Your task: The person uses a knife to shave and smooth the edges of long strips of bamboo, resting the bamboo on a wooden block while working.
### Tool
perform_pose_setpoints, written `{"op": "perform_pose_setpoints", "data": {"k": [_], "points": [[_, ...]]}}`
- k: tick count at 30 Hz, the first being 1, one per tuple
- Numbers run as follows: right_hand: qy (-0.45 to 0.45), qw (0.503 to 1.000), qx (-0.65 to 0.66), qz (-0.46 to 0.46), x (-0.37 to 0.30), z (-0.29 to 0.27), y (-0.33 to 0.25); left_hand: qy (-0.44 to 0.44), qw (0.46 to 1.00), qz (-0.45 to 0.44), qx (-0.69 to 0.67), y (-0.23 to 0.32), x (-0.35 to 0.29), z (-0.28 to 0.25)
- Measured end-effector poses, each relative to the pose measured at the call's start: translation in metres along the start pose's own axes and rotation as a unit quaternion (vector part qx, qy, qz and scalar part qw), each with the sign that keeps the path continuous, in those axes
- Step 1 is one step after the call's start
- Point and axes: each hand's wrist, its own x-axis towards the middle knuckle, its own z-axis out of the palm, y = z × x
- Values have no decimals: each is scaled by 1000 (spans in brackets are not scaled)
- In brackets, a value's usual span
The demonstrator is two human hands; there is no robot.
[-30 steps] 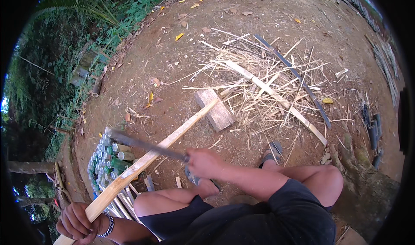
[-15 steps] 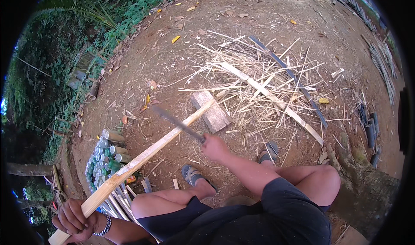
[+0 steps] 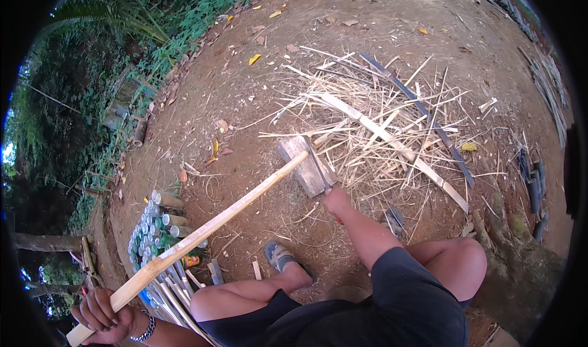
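At the lower left my left hand (image 3: 105, 316) is wrapped round the near end of a long bamboo strip (image 3: 211, 227). The strip slants up to the right, and its far tip reaches the wooden block (image 3: 304, 179) on the ground. My right hand (image 3: 336, 202) grips the handle of a long-bladed knife (image 3: 318, 164). Its dark blade lies across the top of the block, just beyond the strip's tip. Whether blade and block touch, I cannot tell.
Bamboo shavings (image 3: 373, 148) lie heaped beyond the block, with a pale split bamboo length (image 3: 392, 140) and a dark strip (image 3: 422, 107) on top. Stacked bottles (image 3: 147, 231) and more strips (image 3: 174, 295) are at the left. A tree root (image 3: 505, 249) rises at the right.
My right hand has moved right and slightly up, carrying the knife from across the bamboo strip to over the block. The left hand keeps its hold, and the strip has barely shifted.
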Motion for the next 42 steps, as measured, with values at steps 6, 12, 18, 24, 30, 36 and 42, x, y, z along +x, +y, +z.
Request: {"op": "perform_pose_setpoints", "data": {"k": [6, 12, 18, 24, 30, 36, 42], "points": [[-152, 954, -234, -105, 17, -14, 15, 66, 997, 25, 29, -1, -1, -21], [27, 999, 41, -6, -18, -3, -1, 210, 970, 26, 121, 14, -21, -60], [-56, 972, 4, -226, -130, -18, -90, 409, 887, 48, 206, 14, -44, -63], [-101, 908, -52, -404, -219, -20, -148, 498, 826, 69, 253, 8, -54, -56], [-95, 940, -88, -316, -197, -18, -139, 535, 797, 79, 270, 9, -64, -58], [-100, 952, -183, -225, -94, -59, -93, 542, 783, 92, 291, 5, -60, -67], [-122, 928, -231, -266, -78, -80, -113, 531, 780, 76, 321, 8, -53, -84]]}}
